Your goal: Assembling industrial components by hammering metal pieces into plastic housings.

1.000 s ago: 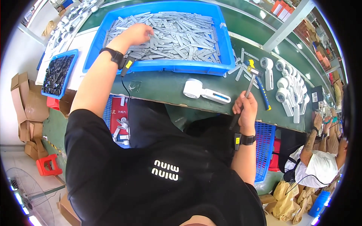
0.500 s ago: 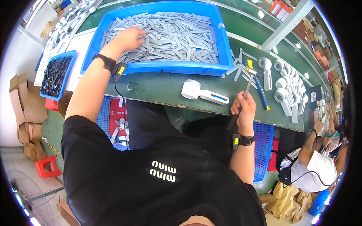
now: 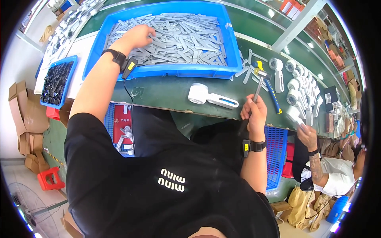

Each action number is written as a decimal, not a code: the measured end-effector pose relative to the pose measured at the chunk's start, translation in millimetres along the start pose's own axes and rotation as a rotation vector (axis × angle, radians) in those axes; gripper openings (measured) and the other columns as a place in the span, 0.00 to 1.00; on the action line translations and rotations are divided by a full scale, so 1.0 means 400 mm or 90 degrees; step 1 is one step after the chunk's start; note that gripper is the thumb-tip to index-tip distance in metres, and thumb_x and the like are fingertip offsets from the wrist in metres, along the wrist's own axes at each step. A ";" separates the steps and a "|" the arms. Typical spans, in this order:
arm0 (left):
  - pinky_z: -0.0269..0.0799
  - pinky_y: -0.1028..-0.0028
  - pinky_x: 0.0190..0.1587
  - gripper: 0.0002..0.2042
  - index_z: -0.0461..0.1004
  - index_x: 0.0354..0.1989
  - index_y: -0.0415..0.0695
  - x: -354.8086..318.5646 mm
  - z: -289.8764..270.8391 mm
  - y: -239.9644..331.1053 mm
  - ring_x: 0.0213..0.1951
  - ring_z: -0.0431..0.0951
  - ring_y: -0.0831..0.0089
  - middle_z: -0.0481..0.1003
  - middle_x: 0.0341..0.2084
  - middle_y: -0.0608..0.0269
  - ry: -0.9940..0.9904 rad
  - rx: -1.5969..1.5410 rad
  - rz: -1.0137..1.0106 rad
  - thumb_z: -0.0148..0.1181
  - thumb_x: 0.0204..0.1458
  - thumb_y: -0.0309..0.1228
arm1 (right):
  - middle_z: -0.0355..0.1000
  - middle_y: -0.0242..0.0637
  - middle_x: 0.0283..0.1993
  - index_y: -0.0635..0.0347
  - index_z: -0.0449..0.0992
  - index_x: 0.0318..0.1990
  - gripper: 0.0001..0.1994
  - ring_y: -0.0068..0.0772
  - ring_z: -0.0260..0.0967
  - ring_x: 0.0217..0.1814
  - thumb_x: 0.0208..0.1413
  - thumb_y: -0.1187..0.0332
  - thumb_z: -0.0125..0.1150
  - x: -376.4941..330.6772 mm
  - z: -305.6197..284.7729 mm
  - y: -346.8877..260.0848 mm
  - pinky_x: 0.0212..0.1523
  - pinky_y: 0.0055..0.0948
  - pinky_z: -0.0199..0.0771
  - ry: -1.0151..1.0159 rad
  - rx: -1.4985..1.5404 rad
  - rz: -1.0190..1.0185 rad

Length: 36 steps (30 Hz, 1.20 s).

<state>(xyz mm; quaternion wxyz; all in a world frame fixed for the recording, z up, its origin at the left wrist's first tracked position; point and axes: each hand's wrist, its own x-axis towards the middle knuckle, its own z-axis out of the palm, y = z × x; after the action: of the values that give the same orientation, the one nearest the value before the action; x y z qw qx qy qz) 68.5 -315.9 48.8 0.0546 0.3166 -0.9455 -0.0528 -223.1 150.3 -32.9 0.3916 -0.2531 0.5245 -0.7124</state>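
Observation:
My left hand reaches into a large blue bin heaped with flat grey plastic strips. Its fingers are curled down at the pile, and anything between them is hidden. My right hand is closed round the dark grip of a small hammer, held with its metal head up above the bench's front edge. Between the hands, on the green bench, lies a white device with a round head and a slotted handle. A second hammer, with a blue and yellow handle, rests just beyond my right hand.
Several white round-headed devices cluster at the right. There a co-worker's hand holds another one. Loose grey strips lie beside the bin. A small blue tray of black parts stands left. Under the bench sits a blue crate.
My left hand has shifted slightly within the pile of strips. My right hand keeps the hammer in nearly the same place. The co-worker's hand has come to the bench with a white device.

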 end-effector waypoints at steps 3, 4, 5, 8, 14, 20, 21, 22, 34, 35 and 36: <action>0.80 0.54 0.59 0.12 0.87 0.49 0.49 0.018 0.026 -0.028 0.55 0.84 0.52 0.83 0.49 0.54 -0.072 -0.029 0.122 0.74 0.57 0.31 | 0.64 0.27 0.27 0.61 0.75 0.52 0.04 0.20 0.58 0.20 0.76 0.73 0.58 0.000 -0.005 0.002 0.23 0.27 0.62 -0.006 0.022 0.005; 0.80 0.54 0.59 0.12 0.87 0.49 0.49 0.023 0.032 -0.021 0.55 0.84 0.52 0.83 0.49 0.54 -0.074 -0.029 0.125 0.74 0.57 0.31 | 0.64 0.27 0.27 0.62 0.75 0.52 0.04 0.20 0.58 0.20 0.76 0.73 0.58 -0.003 -0.009 0.004 0.23 0.27 0.62 0.000 0.032 0.000; 0.80 0.54 0.59 0.12 0.86 0.50 0.50 0.026 0.038 -0.013 0.55 0.83 0.51 0.83 0.48 0.54 -0.071 -0.011 0.116 0.74 0.57 0.30 | 0.64 0.27 0.27 0.62 0.75 0.52 0.04 0.20 0.58 0.20 0.76 0.73 0.58 -0.006 -0.011 0.006 0.23 0.27 0.62 0.004 0.042 -0.005; 0.79 0.55 0.58 0.12 0.84 0.49 0.49 0.034 0.051 -0.004 0.55 0.83 0.51 0.82 0.48 0.55 -0.076 0.024 0.087 0.74 0.57 0.30 | 0.64 0.27 0.27 0.62 0.75 0.52 0.05 0.20 0.58 0.20 0.76 0.73 0.58 -0.008 -0.004 0.007 0.23 0.27 0.62 0.012 0.032 -0.015; 0.79 0.53 0.53 0.08 0.79 0.44 0.45 0.011 0.039 -0.006 0.50 0.84 0.50 0.84 0.43 0.54 -0.017 0.015 0.068 0.72 0.60 0.29 | 0.61 0.26 0.25 0.62 0.75 0.54 0.07 0.19 0.56 0.19 0.77 0.70 0.57 -0.005 -0.004 0.004 0.22 0.26 0.59 -0.005 0.008 -0.014; 0.77 0.72 0.38 0.05 0.80 0.48 0.42 -0.104 -0.113 0.263 0.34 0.83 0.78 0.84 0.31 0.65 0.218 -0.372 0.091 0.67 0.69 0.27 | 0.64 0.27 0.21 0.63 0.79 0.56 0.09 0.19 0.56 0.14 0.73 0.75 0.60 -0.040 -0.006 -0.011 0.16 0.25 0.60 0.002 0.019 -0.006; 0.75 0.74 0.38 0.06 0.79 0.51 0.42 -0.147 -0.112 0.315 0.35 0.81 0.80 0.83 0.32 0.66 0.234 -0.432 0.131 0.67 0.69 0.26 | 0.65 0.28 0.21 0.64 0.79 0.58 0.10 0.19 0.56 0.13 0.73 0.75 0.61 -0.046 0.002 -0.010 0.16 0.25 0.60 -0.007 0.029 -0.007; 0.73 0.76 0.37 0.07 0.79 0.53 0.42 -0.185 -0.104 0.375 0.35 0.79 0.81 0.82 0.34 0.67 0.245 -0.498 0.175 0.66 0.70 0.26 | 0.68 0.30 0.22 0.65 0.79 0.61 0.13 0.18 0.56 0.13 0.73 0.74 0.61 -0.060 0.016 -0.019 0.16 0.24 0.60 -0.026 0.041 -0.016; 0.78 0.59 0.42 0.12 0.81 0.47 0.41 -0.316 0.107 0.698 0.37 0.83 0.52 0.82 0.35 0.55 0.168 -0.543 0.308 0.72 0.56 0.27 | 0.78 0.31 0.31 0.64 0.83 0.51 0.08 0.13 0.61 0.16 0.74 0.69 0.69 -0.110 0.165 -0.064 0.17 0.20 0.60 0.012 -0.039 -0.003; 0.78 0.57 0.47 0.14 0.81 0.48 0.42 -0.314 0.119 0.696 0.41 0.83 0.52 0.83 0.37 0.56 0.239 -0.503 0.317 0.75 0.55 0.29 | 0.78 0.30 0.30 0.63 0.82 0.48 0.07 0.13 0.62 0.17 0.73 0.69 0.69 -0.108 0.168 -0.059 0.17 0.19 0.59 0.048 -0.049 -0.024; 0.78 0.57 0.47 0.14 0.81 0.48 0.42 -0.316 0.131 0.692 0.41 0.83 0.52 0.83 0.37 0.56 0.241 -0.506 0.316 0.75 0.55 0.29 | 0.78 0.28 0.29 0.62 0.82 0.45 0.06 0.12 0.62 0.17 0.73 0.68 0.70 -0.105 0.168 -0.055 0.18 0.19 0.59 0.083 -0.060 -0.045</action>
<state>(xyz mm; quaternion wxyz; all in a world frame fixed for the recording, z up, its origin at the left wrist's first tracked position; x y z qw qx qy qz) -2.4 -16.2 25.2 0.3519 0.0410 -0.8728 -0.3357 -154.0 151.0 11.7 0.3188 -0.2426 0.5726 -0.7153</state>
